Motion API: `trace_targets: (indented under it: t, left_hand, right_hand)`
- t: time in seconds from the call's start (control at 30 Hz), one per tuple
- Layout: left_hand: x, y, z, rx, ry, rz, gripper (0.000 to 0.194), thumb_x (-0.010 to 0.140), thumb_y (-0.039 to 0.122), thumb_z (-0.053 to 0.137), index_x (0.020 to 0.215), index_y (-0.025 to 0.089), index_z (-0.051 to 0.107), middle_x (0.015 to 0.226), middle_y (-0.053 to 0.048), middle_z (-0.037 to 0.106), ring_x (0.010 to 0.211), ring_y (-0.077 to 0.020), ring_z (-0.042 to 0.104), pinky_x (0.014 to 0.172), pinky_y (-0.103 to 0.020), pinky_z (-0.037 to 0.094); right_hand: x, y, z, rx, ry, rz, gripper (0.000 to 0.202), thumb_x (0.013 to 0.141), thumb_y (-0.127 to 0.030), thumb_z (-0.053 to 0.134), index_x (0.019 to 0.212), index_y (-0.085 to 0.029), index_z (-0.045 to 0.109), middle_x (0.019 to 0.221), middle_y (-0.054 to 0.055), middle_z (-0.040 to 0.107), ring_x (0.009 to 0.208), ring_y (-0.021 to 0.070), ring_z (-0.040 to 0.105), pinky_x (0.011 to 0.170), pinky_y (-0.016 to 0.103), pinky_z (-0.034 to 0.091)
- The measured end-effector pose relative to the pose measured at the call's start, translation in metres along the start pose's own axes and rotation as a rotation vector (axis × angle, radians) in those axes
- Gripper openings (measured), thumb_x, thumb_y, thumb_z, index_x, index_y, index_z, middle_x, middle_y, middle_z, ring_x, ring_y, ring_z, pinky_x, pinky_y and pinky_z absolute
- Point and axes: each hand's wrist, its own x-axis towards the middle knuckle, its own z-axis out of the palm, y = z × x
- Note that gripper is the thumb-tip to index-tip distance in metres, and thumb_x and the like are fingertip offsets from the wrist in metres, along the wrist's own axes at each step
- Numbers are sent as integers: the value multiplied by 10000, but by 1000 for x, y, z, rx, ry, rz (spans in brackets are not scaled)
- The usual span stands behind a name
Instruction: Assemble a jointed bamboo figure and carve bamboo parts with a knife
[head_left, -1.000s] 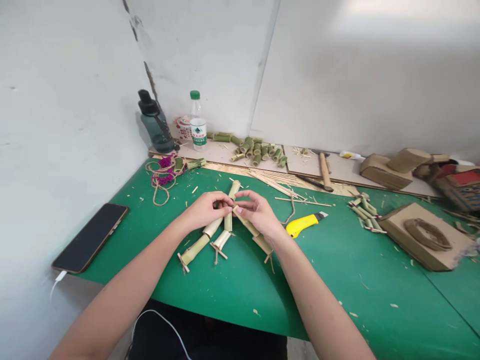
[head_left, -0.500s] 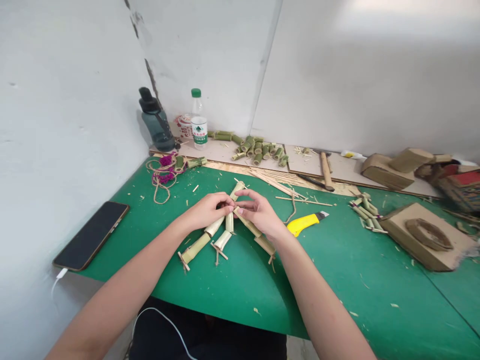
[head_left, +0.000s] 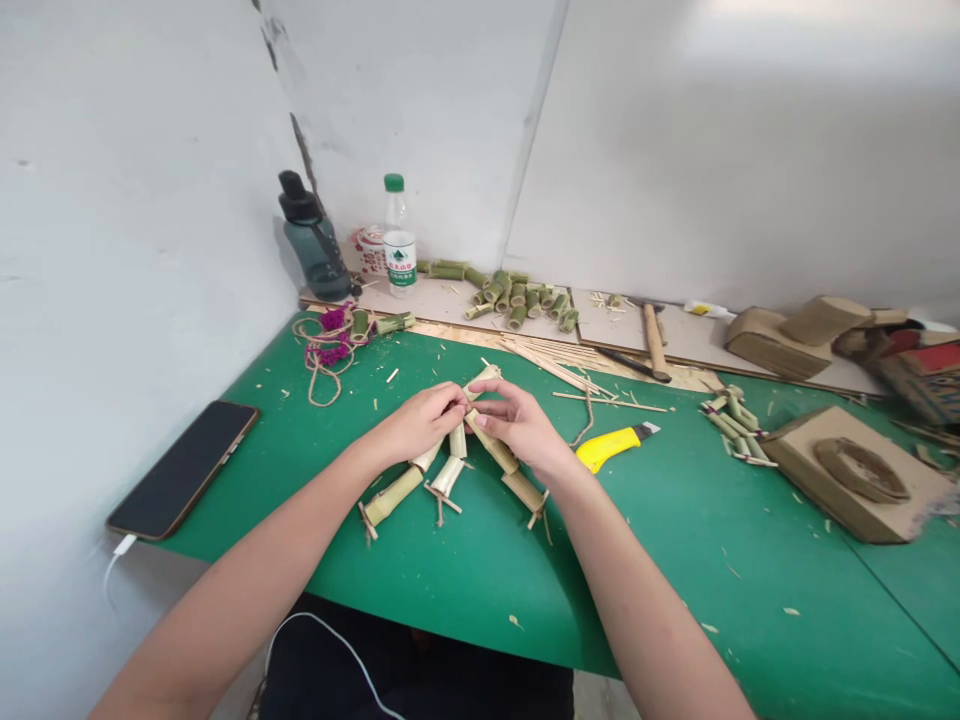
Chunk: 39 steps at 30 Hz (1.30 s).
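Pale bamboo segments are strung into a jointed figure on the green table point(head_left: 450, 560). Its left strand point(head_left: 395, 494), middle strand point(head_left: 448, 477) and right strand point(head_left: 523, 491) fan toward me, each ending in small crossed sticks. My left hand point(head_left: 421, 422) pinches at the joint where the strands meet; what lies between its fingertips is too small to make out. My right hand point(head_left: 519, 420) has its thumb and fingers closed around the upper end of the right strand. The figure's top segment point(head_left: 482, 380) shows just beyond my fingers.
A yellow utility knife point(head_left: 609, 447) lies right of my right hand, near thin sticks point(head_left: 555, 362). Cut green bamboo pieces point(head_left: 517, 298), a hammer point(head_left: 654, 342) and bottles point(head_left: 400, 245) stand or lie behind. A phone point(head_left: 184, 470) is at left, a cardboard block point(head_left: 855, 470) at right.
The top segment has tilted, and the middle and right strands have shifted slightly. My left hand's fingers have moved a little at the joint.
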Motion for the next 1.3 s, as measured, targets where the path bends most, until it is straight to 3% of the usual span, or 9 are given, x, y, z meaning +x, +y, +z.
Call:
trace_targets:
  t: [0.13,0.27,0.57,0.97,1.2,1.3]
  left_hand:
    - [1,0,-2,-95,42,21,146,982,287,534,1007,203,650,935,-8,660,827,-154,600,732,-270,453]
    - [1,-1,-6,-67,60,119,224,974,270,571,1120,237,737,1023,-30,677,911,-166,641,814,-291,486]
    - [1,-2,-6,30,150,237,199,983,236,588,1027,235,782,993,-34,695,918,-165,654,844,-306,480]
    - [5,-4,-6,-135,190,95,157,930,226,597,902,186,746,953,-35,700,875,-163,655,841,-312,509]
    - [5,-4,-8,-165,228,60,149,925,238,606,961,188,741,982,-42,722,884,-170,671,857,-324,525]
    - [4,-3,-7,-167,185,109,165,913,235,637,1021,203,757,1018,-45,715,914,-173,664,865,-325,521]
  right_hand:
    - [0,-1,-1,4,11,-28,444,729,-291,818,1122,-259,614,978,23,772,887,198,758,860,346,593]
    - [-1,-2,-1,37,-3,-35,441,734,-290,818,1121,-271,608,983,12,762,870,199,759,884,375,596]
    - [-3,-6,2,58,16,-7,446,726,-270,816,1115,-258,598,973,8,778,835,192,770,841,344,595]
    - [-2,-5,-1,91,-15,-27,467,720,-338,847,1122,-264,621,1043,36,776,877,199,759,919,385,581]
    - [-2,-5,-1,72,-25,-34,466,723,-359,847,1126,-268,630,1054,33,775,900,211,759,947,414,577]
    - [-2,-5,-1,52,-12,-39,453,728,-341,835,1126,-270,631,998,22,770,910,214,755,942,408,575]
